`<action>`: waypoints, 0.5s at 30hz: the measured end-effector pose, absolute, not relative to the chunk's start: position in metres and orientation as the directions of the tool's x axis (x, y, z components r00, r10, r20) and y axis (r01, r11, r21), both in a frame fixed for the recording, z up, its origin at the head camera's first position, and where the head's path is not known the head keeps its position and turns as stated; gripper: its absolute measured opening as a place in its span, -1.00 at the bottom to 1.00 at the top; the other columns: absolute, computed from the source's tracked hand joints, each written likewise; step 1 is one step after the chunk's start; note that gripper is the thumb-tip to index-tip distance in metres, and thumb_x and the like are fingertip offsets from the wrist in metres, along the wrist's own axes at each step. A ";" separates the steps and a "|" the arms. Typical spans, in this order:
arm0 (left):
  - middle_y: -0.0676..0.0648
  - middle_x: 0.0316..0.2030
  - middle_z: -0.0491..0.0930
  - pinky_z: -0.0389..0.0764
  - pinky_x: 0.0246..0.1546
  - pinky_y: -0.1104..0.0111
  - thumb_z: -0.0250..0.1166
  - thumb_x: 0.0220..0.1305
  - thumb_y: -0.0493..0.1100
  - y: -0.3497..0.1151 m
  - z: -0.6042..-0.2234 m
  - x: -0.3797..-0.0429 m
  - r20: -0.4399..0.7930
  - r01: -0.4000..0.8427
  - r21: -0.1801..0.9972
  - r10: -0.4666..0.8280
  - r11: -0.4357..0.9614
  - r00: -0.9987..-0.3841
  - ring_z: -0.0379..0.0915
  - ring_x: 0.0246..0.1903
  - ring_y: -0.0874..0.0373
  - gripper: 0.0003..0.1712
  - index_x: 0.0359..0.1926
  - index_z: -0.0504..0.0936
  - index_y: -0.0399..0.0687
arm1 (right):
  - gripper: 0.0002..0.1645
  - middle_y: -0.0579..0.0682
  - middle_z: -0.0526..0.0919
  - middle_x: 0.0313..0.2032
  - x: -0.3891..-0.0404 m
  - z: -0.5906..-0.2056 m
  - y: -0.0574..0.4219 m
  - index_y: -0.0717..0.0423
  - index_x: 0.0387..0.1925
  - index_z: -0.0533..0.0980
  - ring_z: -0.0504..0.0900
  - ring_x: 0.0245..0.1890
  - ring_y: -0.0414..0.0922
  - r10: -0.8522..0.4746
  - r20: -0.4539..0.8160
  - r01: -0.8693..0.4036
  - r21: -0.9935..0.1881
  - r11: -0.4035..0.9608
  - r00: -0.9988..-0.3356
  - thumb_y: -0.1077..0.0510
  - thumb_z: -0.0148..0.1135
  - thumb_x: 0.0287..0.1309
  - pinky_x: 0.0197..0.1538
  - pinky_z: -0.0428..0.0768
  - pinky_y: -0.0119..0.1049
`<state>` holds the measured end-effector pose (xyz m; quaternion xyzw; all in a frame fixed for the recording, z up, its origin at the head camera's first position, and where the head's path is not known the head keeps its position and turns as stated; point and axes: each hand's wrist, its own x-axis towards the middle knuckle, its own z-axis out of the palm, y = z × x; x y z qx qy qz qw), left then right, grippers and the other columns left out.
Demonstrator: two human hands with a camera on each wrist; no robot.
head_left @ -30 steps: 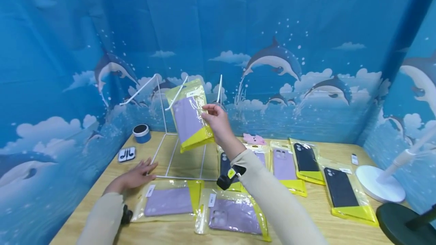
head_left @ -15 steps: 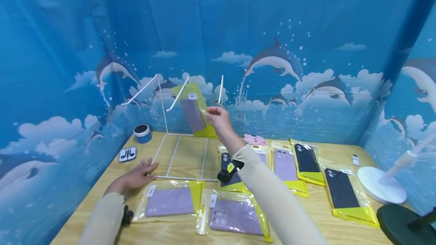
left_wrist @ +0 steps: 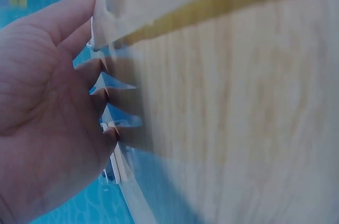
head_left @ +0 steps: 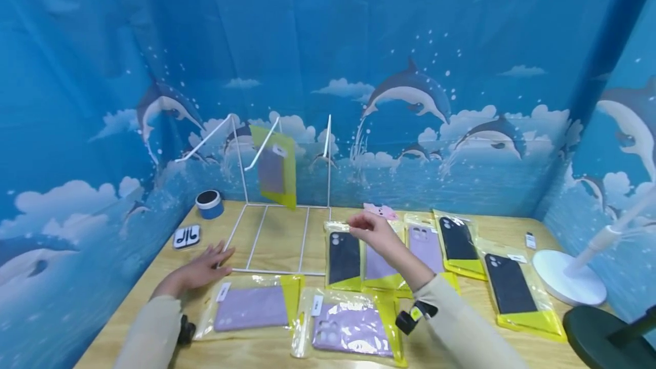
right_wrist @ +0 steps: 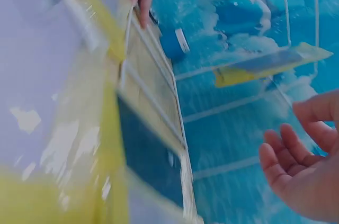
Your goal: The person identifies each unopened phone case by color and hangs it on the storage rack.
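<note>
A bagged purple phone case (head_left: 273, 169) hangs from the middle hook of a white wire rack (head_left: 263, 205), turned at an angle. My right hand (head_left: 376, 235) is off to its right, over the bagged cases, with loosely curled fingers and nothing in them. In the right wrist view that hand (right_wrist: 304, 160) appears apart from the hanging bag (right_wrist: 270, 66). My left hand (head_left: 197, 269) rests on the table at the rack's front left corner, fingertips by the base wire. The left wrist view shows its fingers (left_wrist: 98, 73) extended down to the wood, the thumb side near a clear bag edge.
Two bagged purple cases (head_left: 251, 307) (head_left: 351, 326) lie in front of the rack. Several more bags, including a black case (head_left: 507, 283), lie to the right. A white stand base (head_left: 569, 278), a dark round base (head_left: 607, 337), a blue jar (head_left: 210, 209) and boxed earphones (head_left: 187, 237) stand around.
My right hand has let go of the bagged purple case and moved right and down. The bag now hangs from the middle hook by itself. My left hand has stayed in place.
</note>
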<state>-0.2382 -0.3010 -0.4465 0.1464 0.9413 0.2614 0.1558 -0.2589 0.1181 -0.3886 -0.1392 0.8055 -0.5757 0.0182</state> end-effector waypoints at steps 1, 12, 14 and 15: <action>-0.45 0.40 -0.21 -0.32 0.17 -0.39 0.05 0.39 0.09 -0.301 -0.446 -0.237 -0.216 0.195 0.537 0.357 0.821 -0.909 -0.46 0.33 -0.50 -0.28 0.40 0.15 -0.22 | -0.75 0.25 0.60 -0.12 -0.252 -0.392 0.129 0.37 -0.10 0.51 0.58 -0.15 -0.07 -0.251 0.130 -0.209 -0.923 0.322 -0.959 0.32 0.19 0.19 -0.08 0.58 -0.30; -0.47 0.38 -0.24 -0.41 0.14 -0.41 0.03 0.38 0.12 -0.306 -0.443 -0.238 -0.219 0.178 0.557 0.351 0.811 -0.911 -0.50 0.32 -0.50 -0.26 0.40 0.13 -0.21 | -0.65 0.31 0.56 -0.10 -0.193 -0.398 0.259 0.40 -0.04 0.47 0.56 -0.10 0.19 -0.037 0.182 -0.157 -0.710 0.687 -0.983 0.28 0.24 0.17 -0.11 0.61 -0.10; -0.44 0.40 -0.24 -0.40 0.16 -0.39 0.04 0.38 0.14 -0.306 -0.442 -0.237 -0.232 0.160 0.555 0.336 0.816 -0.913 -0.51 0.33 -0.48 -0.25 0.40 0.13 -0.20 | -0.58 0.38 0.52 -0.05 -0.185 -0.402 0.284 0.42 0.01 0.44 0.51 -0.06 0.26 -0.010 0.153 -0.110 -0.658 0.745 -0.988 0.23 0.24 0.18 -0.08 0.56 0.04; -0.43 0.40 -0.24 -0.39 0.17 -0.39 0.05 0.38 0.14 -0.306 -0.442 -0.236 -0.238 0.153 0.553 0.331 0.819 -0.913 -0.51 0.33 -0.48 -0.25 0.40 0.13 -0.19 | -0.54 0.42 0.48 -0.02 -0.182 -0.404 0.297 0.45 0.03 0.41 0.48 -0.04 0.31 -0.002 0.131 -0.086 -0.637 0.766 -0.991 0.21 0.24 0.19 -0.05 0.54 0.10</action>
